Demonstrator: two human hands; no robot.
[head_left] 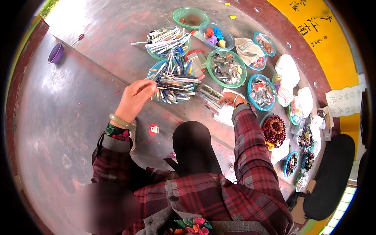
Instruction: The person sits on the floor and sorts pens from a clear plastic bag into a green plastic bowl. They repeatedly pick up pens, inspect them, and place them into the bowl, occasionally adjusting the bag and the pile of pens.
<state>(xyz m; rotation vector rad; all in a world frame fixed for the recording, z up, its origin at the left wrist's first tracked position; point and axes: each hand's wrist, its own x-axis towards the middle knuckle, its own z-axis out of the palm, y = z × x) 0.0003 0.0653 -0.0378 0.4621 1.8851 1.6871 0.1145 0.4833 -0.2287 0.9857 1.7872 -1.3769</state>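
Observation:
My left hand [138,96], with a pale bangle on the wrist, is pinched closed at the left edge of a heap of pens [175,84]. Dark pens lie right by its fingertips, but what the pinch holds cannot be made out. The heap rises over the rim of a blue basket [153,70]. To the right of it, my right hand [229,98] grips the side of a clear case [209,97] with several pens inside. A white sheet or bag [224,116] lies under that hand.
Beyond is a green basket of light pens [168,41]. Several bowls of small goods, such as a green bowl [226,68] and a blue bowl [261,92], stand to the right. Dark red beads [273,131] lie by my right arm. A purple basin [56,53] stands far left.

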